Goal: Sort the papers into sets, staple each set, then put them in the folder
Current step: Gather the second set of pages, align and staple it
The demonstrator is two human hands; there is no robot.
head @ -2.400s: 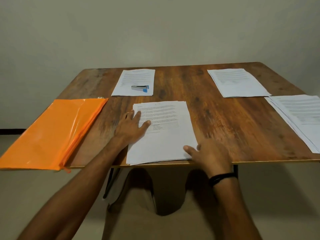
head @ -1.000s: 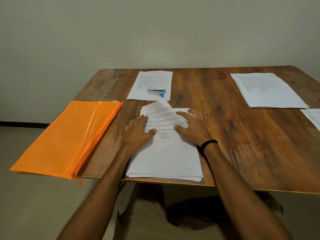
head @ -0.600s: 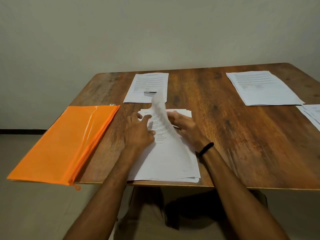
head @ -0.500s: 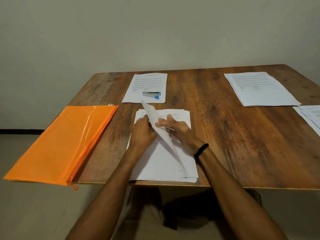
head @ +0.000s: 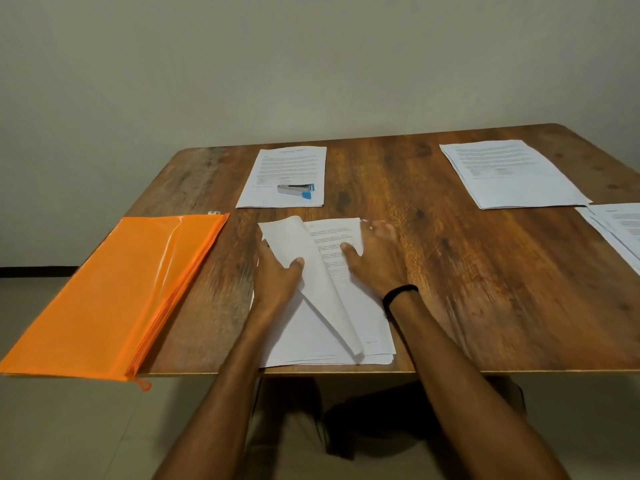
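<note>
Turned further over since a moment ago, the top sheet [head: 287,237] no longer stands on edge between the hands; it now flops leftward with its blank back up, its near corner down on the pile. Off to the left an orange folder [head: 121,289] lies flat, overhanging the near left corner of the wooden table [head: 485,289], its zip pull dangling off the edge. Next comes the left hand [head: 277,284], fingers under the turned sheet and thumb curled over it, pinching it. Beneath lies the stack of papers [head: 304,334] at the table's near edge; the bared page carries lines of print too small to read, and a tiny footer at its lower right that I cannot make out. Behind the stack a grey and blue stapler [head: 296,190] sits on a separate printed set [head: 287,164]. The right hand [head: 375,265], a black band [head: 400,294] on its wrist, presses flat on the stack's right side, fingers stretched out and blurred. Further right lie the far right set [head: 512,173] and a cut-off set [head: 620,226] at the picture's edge, their text likewise unreadable
</note>
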